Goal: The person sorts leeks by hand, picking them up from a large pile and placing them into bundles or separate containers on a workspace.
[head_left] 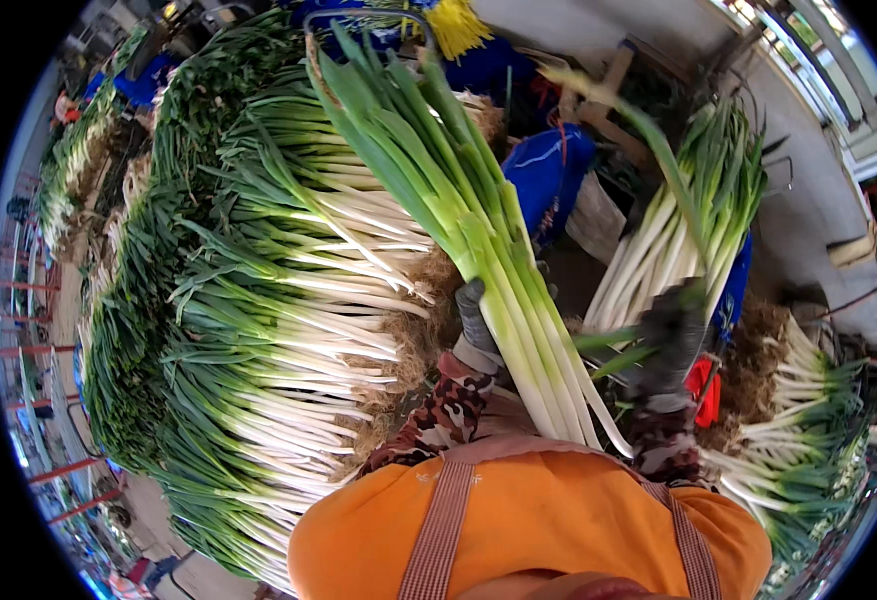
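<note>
My left hand [476,325], in a grey glove, is closed around a bundle of long green onions [468,225]. The bundle leans across my front, with its green tops up and away from me and its white ends near my apron. My right hand [670,340], in a dark glove, is smeared by motion to the right of the bundle. Green leaf strips [620,352] stick out beside it and appear to be gripped, though its fingers are not clear. A long loose leaf [648,130] stretches up above that hand.
A large pile of green onions [298,290] with matted roots lies to my left. Another bunch [663,215] leans at the right, near blue sacking [548,170]. More onions [793,440] lie at the lower right, past a red object [702,390]. A pale wall [808,190] stands behind.
</note>
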Demonstrator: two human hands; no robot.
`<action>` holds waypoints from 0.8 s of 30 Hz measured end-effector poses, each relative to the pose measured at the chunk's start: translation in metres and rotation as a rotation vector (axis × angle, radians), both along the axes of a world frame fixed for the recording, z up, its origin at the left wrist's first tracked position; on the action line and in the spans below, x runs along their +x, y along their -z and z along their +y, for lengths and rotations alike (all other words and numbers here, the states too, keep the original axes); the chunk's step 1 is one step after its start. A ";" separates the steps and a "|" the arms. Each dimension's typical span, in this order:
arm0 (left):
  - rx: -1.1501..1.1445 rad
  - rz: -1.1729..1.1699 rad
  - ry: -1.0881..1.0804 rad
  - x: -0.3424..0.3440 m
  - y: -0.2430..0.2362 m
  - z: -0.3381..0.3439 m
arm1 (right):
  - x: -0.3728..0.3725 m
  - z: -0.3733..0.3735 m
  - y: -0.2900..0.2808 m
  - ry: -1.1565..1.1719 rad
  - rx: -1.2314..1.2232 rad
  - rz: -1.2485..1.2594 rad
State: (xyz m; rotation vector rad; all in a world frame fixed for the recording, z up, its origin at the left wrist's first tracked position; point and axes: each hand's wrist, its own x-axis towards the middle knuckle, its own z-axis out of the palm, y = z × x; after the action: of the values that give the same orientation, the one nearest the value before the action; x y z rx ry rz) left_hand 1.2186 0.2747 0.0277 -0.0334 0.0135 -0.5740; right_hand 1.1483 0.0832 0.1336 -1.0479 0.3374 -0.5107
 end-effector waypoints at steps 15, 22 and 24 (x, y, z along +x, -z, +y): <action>0.420 -0.378 -0.129 0.094 -0.051 -0.049 | -0.314 -0.188 0.123 -0.555 -0.997 0.986; 0.610 -0.415 -0.142 0.203 -0.061 -0.003 | -0.054 -0.204 0.044 -0.501 -1.276 0.424; 0.592 -0.384 -0.097 0.236 -0.043 0.027 | 0.021 -0.190 0.062 -0.699 -1.428 0.382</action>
State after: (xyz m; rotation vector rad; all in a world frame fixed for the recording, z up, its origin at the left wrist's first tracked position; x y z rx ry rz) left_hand 1.4550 0.3014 0.0707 0.6481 -0.1907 -0.4540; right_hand 1.1693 -0.1063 0.0713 -2.5283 -0.1539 0.1995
